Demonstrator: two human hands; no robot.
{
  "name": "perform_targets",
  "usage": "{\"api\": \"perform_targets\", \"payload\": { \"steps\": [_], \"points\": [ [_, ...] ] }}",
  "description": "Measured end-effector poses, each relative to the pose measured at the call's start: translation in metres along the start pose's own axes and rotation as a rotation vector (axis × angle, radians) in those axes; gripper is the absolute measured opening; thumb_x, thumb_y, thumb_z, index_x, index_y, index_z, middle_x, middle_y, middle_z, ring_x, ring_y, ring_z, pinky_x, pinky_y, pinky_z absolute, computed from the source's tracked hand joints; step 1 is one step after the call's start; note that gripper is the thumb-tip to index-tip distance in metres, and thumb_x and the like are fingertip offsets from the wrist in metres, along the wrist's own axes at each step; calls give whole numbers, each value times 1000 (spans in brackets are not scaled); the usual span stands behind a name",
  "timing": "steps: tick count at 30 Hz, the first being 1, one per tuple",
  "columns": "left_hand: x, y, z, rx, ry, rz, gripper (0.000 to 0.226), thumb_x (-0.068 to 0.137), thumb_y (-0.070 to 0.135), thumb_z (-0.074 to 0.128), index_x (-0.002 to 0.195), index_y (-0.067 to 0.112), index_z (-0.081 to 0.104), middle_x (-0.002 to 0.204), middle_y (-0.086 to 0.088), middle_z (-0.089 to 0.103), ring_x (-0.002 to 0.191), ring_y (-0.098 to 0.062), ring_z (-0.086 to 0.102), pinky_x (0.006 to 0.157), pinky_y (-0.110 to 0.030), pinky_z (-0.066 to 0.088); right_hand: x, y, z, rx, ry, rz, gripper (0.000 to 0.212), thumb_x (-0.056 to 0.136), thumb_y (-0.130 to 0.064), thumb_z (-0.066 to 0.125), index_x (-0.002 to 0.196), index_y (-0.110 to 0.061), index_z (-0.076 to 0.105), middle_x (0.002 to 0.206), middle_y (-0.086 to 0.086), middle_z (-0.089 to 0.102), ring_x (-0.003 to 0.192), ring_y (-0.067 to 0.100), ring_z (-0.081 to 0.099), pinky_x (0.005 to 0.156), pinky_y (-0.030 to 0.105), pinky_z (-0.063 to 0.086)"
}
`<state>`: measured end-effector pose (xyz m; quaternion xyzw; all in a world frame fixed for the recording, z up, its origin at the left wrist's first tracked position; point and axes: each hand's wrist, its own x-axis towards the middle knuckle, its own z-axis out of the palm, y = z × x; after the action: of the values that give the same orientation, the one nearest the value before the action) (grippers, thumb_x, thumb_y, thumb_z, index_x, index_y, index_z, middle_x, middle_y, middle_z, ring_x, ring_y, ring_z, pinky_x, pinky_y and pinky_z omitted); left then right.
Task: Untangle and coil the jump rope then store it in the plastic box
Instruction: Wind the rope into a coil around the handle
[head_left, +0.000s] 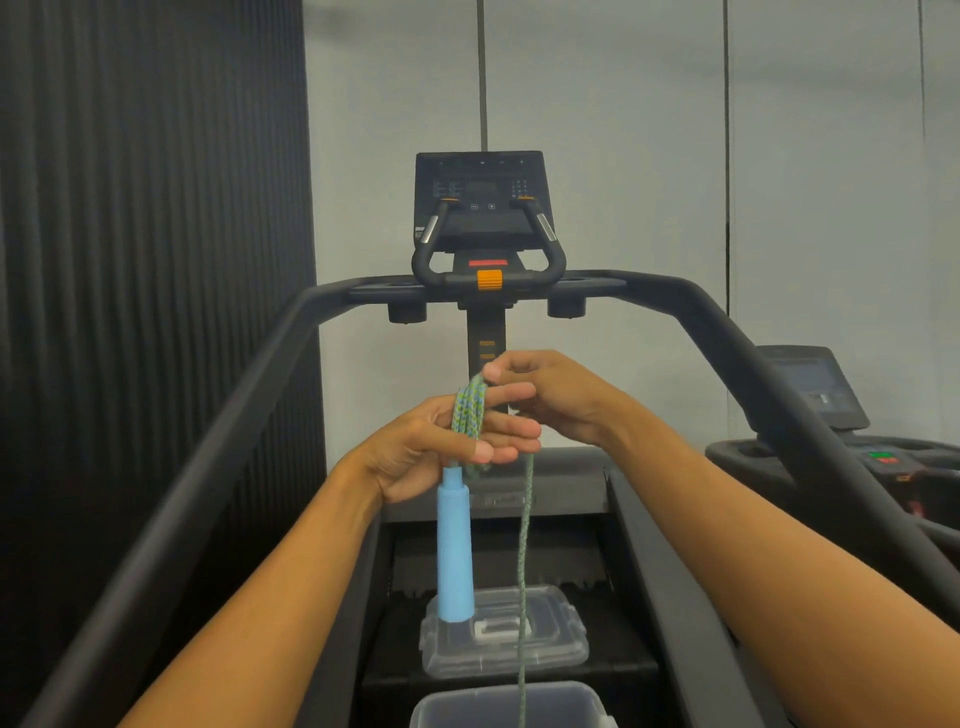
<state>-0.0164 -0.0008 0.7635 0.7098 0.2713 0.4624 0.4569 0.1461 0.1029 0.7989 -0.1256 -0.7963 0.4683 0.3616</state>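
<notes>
My left hand (415, 452) is held out flat with several turns of the green-blue jump rope (469, 413) wound around its fingers. A light blue foam handle (455, 551) hangs straight down from that hand. My right hand (550, 397) pinches the rope at the top of the coil, just above my left fingers. One loose strand (523, 561) drops from the hands down past the clear plastic lid (550, 639) toward the open plastic box (498, 704) at the bottom edge of the view.
I stand on a black treadmill; its side rails (218, 441) run along both sides and its console (480, 208) rises ahead. A second machine (831, 410) sits at the right. A dark ribbed wall is on the left.
</notes>
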Motion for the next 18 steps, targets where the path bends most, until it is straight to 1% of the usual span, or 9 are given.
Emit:
{"api": "perform_targets", "payload": {
  "steps": [1, 2, 5, 7, 9, 11, 14, 16, 18],
  "points": [
    [1, 1, 1, -33, -12, 10, 66, 79, -3, 69, 142, 5, 51, 126, -23, 67, 122, -38, 63, 100, -36, 53, -1, 5, 2, 37, -32, 17, 24, 103, -21, 54, 91, -9, 71, 97, 14, 70, 92, 30, 63, 85, 44, 54],
    [1, 2, 1, -86, -19, 12, 68, 80, 10, 76, 143, 5, 51, 132, -26, 63, 125, -40, 60, 102, -38, 52, -3, 10, 4, 53, -57, 26, 27, 104, -20, 51, 92, -11, 73, 98, 13, 72, 93, 28, 66, 86, 42, 55],
    [5, 3, 1, -221, 10, 11, 79, 80, 44, 78, 143, 4, 51, 144, -29, 53, 132, -41, 54, 109, -42, 48, -6, 26, 13, 39, -54, 26, 34, 106, -15, 42, 96, -18, 75, 89, 10, 70, 77, 21, 62, 67, 33, 51],
    [7, 3, 0, -248, 41, 37, 85, 79, 53, 75, 145, 5, 50, 145, -29, 51, 134, -41, 52, 112, -42, 44, -8, 35, 19, 9, -33, 54, 34, 103, -6, 38, 97, -14, 71, 80, 7, 62, 64, 14, 51, 61, 31, 47],
    [8, 3, -2, -259, 60, 72, 85, 79, 50, 75, 146, 5, 47, 146, -28, 51, 137, -40, 49, 114, -42, 42, -11, 41, 23, -34, -43, 76, 24, 102, -4, 42, 104, -7, 65, 75, 5, 56, 61, 13, 51, 66, 32, 51],
    [9, 2, -6, -233, 80, 101, 77, 82, 31, 74, 148, 6, 44, 147, -25, 51, 138, -39, 48, 115, -43, 40, -14, 47, 25, -126, -83, 75, 21, 105, -13, 48, 113, -2, 63, 76, 3, 58, 66, 12, 60, 75, 32, 57],
    [9, -2, -14, -149, 145, 106, 68, 82, 1, 53, 148, 7, 43, 147, -20, 53, 138, -35, 50, 116, -43, 38, -22, 51, 30, -372, -160, 65, 24, 106, -24, 50, 114, -5, 63, 82, 3, 66, 78, 13, 70, 86, 34, 56],
    [8, -4, -20, -121, 175, 100, 71, 79, -3, 48, 148, 8, 43, 148, -17, 54, 138, -32, 50, 118, -43, 36, -27, 53, 34, -464, -217, 55, 23, 105, -22, 53, 108, -1, 62, 83, 7, 68, 82, 17, 71, 89, 33, 55],
    [5, -7, -26, -120, 202, 87, 71, 78, 2, 54, 148, 8, 44, 148, -16, 54, 138, -31, 51, 119, -45, 33, -33, 52, 38, -514, -267, 42, 20, 103, -18, 55, 103, 0, 63, 81, 10, 69, 80, 18, 71, 90, 32, 54]
  ]
}}
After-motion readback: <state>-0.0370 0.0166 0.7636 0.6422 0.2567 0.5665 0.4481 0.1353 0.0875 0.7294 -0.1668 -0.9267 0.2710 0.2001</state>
